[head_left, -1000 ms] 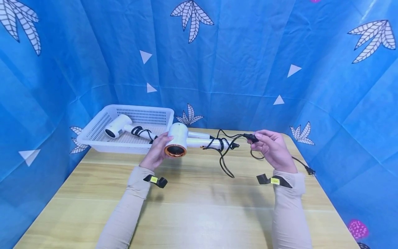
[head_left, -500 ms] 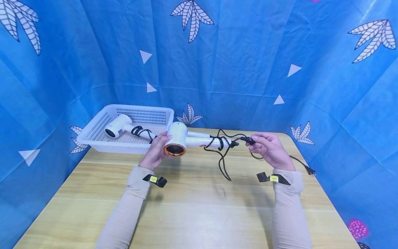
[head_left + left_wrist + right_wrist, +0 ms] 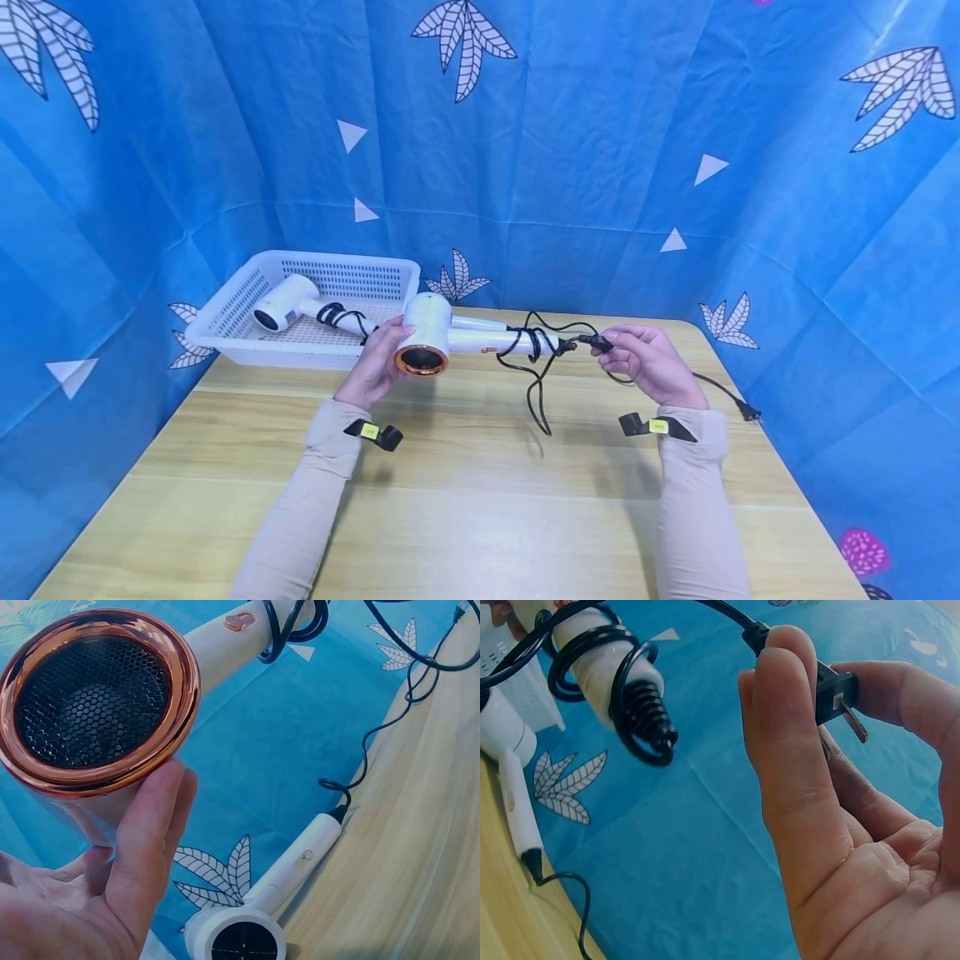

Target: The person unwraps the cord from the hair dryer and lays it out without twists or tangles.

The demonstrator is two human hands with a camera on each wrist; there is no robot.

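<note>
A white hair dryer (image 3: 428, 321) with a copper rim is held above the table, its barrel gripped by my left hand (image 3: 375, 367). In the left wrist view my thumb and fingers hold the barrel behind the mesh end (image 3: 90, 705). Black cord (image 3: 592, 660) winds round the handle, and a loose loop hangs below it. My right hand (image 3: 649, 364) pinches the cord's plug (image 3: 832, 694) close to the handle's end; a metal prong shows. Behind lies a second white hair dryer (image 3: 292, 862) on the table, partly hidden in the head view.
At the back left stands a white perforated basket (image 3: 240, 350). Inside lies another white hair dryer (image 3: 288, 302) with its cord wrapped round the handle. The second dryer's cord runs right to a plug (image 3: 747, 411) by the table's (image 3: 480, 500) right edge. Blue curtain surrounds the table.
My right hand has moved slightly left and down, bringing the plug nearer the handle's end. The hanging cord loop has dropped a little. My left hand has barely moved.
</note>
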